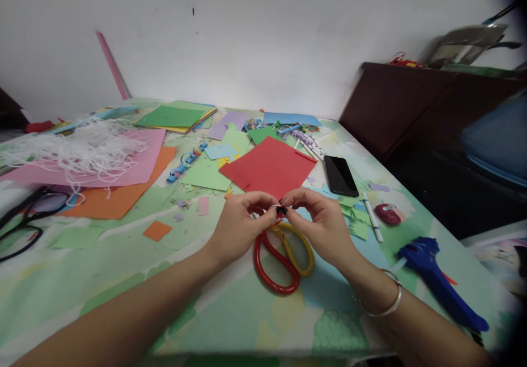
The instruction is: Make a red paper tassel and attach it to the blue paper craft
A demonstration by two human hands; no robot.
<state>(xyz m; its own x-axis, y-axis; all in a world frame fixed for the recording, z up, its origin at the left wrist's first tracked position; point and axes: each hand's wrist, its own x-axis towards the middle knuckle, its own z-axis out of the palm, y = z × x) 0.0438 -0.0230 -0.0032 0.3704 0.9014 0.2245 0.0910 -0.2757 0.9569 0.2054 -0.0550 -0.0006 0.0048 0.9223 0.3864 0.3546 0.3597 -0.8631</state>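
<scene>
My left hand [242, 221] and my right hand [319, 221] meet at the fingertips above the table. Both are closed in a pinch on something small; a bit of white string shows by the left fingertips, and the rest is too small to make out. Just below the hands lie scissors with red and yellow handles [279, 288], their blades hidden. Beyond the fingers is a red paper sheet [269, 166] with a narrow folded strip on its right edge. Light blue paper [329, 287] lies under the right forearm.
White string [99, 150] is heaped on pink paper at the left, near black scissors [27, 229]. A phone [341, 176], a white marker [373, 218] and a blue glue gun [444, 284] lie at the right. Green sheets [175, 117] are stacked at the back. Paper scraps are scattered about.
</scene>
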